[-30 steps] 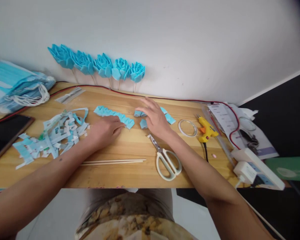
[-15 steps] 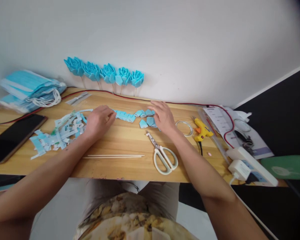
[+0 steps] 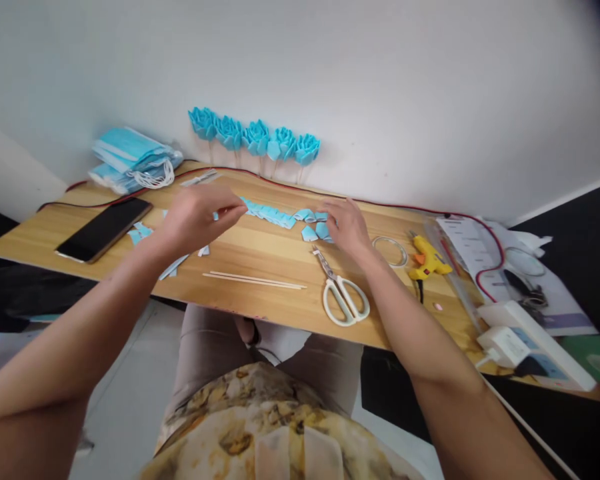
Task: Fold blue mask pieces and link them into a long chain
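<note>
The left hand (image 3: 197, 217) pinches the left end of the blue folded strip (image 3: 273, 215), its grip narrow and closed on the paper, up and left of the scissors (image 3: 345, 300). The right hand (image 3: 349, 227) lies just above the scissors, grip wide, fingers spread on loose blue pieces (image 3: 311, 233) on the bench (image 3: 275, 257).
</note>
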{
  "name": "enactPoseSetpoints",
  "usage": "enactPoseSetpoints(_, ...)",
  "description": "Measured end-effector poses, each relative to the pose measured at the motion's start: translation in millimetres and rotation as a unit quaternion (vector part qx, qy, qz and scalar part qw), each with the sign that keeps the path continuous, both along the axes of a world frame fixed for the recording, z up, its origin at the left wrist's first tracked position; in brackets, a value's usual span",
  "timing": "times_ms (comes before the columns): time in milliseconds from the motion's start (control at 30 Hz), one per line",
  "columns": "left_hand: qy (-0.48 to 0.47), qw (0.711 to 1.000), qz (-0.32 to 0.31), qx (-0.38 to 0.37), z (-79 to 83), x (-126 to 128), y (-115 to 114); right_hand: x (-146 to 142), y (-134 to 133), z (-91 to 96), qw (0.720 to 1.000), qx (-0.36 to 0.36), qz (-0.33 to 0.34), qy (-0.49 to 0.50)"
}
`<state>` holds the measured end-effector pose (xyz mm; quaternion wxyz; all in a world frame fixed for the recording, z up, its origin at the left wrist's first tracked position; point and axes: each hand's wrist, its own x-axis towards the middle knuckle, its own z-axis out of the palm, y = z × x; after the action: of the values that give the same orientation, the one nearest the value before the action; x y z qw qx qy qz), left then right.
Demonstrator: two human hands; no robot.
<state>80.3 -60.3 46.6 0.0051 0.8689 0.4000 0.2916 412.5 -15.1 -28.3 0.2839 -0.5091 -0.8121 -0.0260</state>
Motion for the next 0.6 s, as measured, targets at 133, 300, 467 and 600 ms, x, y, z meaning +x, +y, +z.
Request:
enactPoseSetpoints(133,-0.057,0.998,-0.015,0.017,10.9,-16,-59,-2,-1,-2.1,1.000,-0.017,0.008,-0.010)
enactPoseSetpoints(300,-0.071,0.993,-0.039,-0.088,-5.6,-40,-107,-3,2,-5.2,1.000,-0.021,0.016,-0.012)
enactPoseSetpoints(467,-0.075,0.982,-0.015,-0.172,-31.6,-57,-127,-7,3,-8.5,0.999,-0.025,0.032,-0.020)
enactPoseSetpoints(600,-0.069,0.961,0.001,-0.266,-61.1,-66,-135,-8,3,-10.6,0.999,-0.036,0.026,-0.015)
